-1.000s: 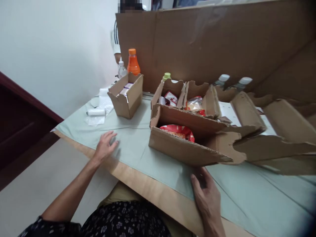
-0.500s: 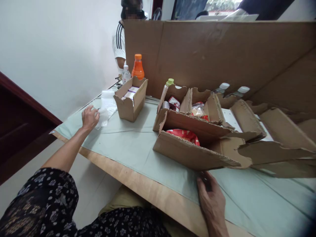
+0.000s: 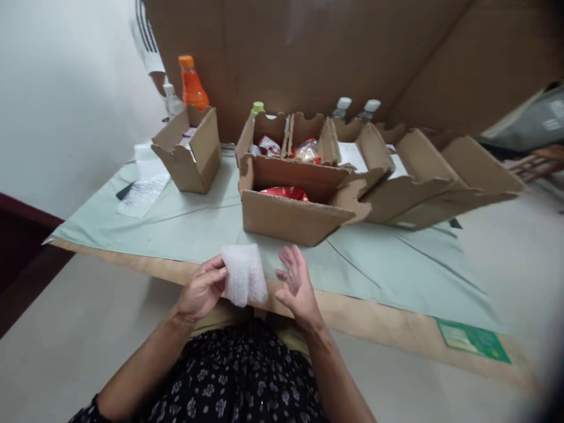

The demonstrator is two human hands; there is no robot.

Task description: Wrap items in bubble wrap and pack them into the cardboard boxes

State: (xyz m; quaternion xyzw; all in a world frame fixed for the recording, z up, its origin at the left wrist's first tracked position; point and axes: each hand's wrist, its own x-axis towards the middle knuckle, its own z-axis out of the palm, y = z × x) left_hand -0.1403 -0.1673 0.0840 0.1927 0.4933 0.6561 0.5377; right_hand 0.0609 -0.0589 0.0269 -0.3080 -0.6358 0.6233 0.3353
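My left hand [image 3: 205, 288] pinches a small piece of bubble wrap [image 3: 244, 275] by its left edge, over the table's front edge. To the right of it, my right hand [image 3: 299, 288] is open with spread fingers, apart from the wrap and holding nothing. Just beyond both hands stands a cardboard box [image 3: 286, 217] with a red packet [image 3: 288, 192] inside. More bubble wrap [image 3: 143, 191] lies flat at the table's left, beside another cardboard box [image 3: 198, 158] that holds white and purple boxes.
Behind the front box, a row of cardboard bins holds packets [image 3: 307, 150] and white items [image 3: 351, 155]. An orange bottle [image 3: 192, 88] and clear bottles stand at the back, against a tall cardboard panel [image 3: 264, 53]. A green card [image 3: 473, 339] lies at the front right edge.
My left hand has come from the bubble wrap at the left to the front middle, with a piece in it. My right hand has lifted from beside the front box and opened. The view has shifted.
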